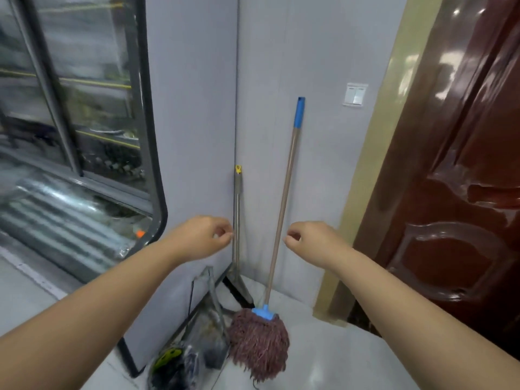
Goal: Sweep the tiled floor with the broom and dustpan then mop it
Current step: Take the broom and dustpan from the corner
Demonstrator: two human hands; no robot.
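A mop [284, 204] with a tan pole, blue grip and reddish-brown string head [260, 342] leans in the wall corner. Left of it stands a shorter grey handle [237, 209] with a yellow cap, running down to a grey dustpan [208, 313] on the floor. My left hand [202, 237] hovers just left of the grey handle, fingers loosely curled and holding nothing. My right hand [309, 239] hovers just right of the mop pole, fingers also loosely curled and empty. No broom head is plainly visible.
A glass-fronted display fridge [84, 136] fills the left side. A glossy dark red door [450, 178] in a yellow-green frame stands at the right. A light switch [355, 94] is on the grey wall. A dark bag [174, 364] lies on the pale tiled floor [337, 347].
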